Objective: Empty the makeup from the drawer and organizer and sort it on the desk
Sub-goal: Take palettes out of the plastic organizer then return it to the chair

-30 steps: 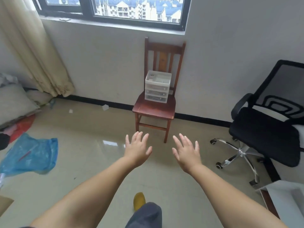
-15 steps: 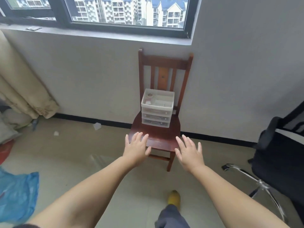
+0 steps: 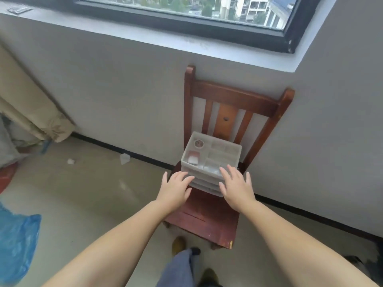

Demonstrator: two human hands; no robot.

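The fingers of the left hand are straight and spread wide, holding nothing. Their tips reach the front left corner of the organizer; it is too blurry to tell if they touch it. The fingers of the right hand are also straight and spread wide, holding nothing. Their tips lie over the front right corner of the organizer, up at its top edge. So the organizer sits between the two hands, just past the fingertips.

The organizer is a small box of cloudy see-through plastic with square corners. Its top is an open tray cut into little boxes. At the back left of the organizer's top is a round thing, and in front of that a flat red and white thing. Below the top are thin drawers stacked one over the other.

The organizer stands on the seat of a wooden chair, near the chair's back. The chair is dark red-brown and shiny, with straight slats. Behind the organizer is a smooth grey wall. Left of the organizer, low down, lies a crinkly blue plastic bag on the shiny floor.
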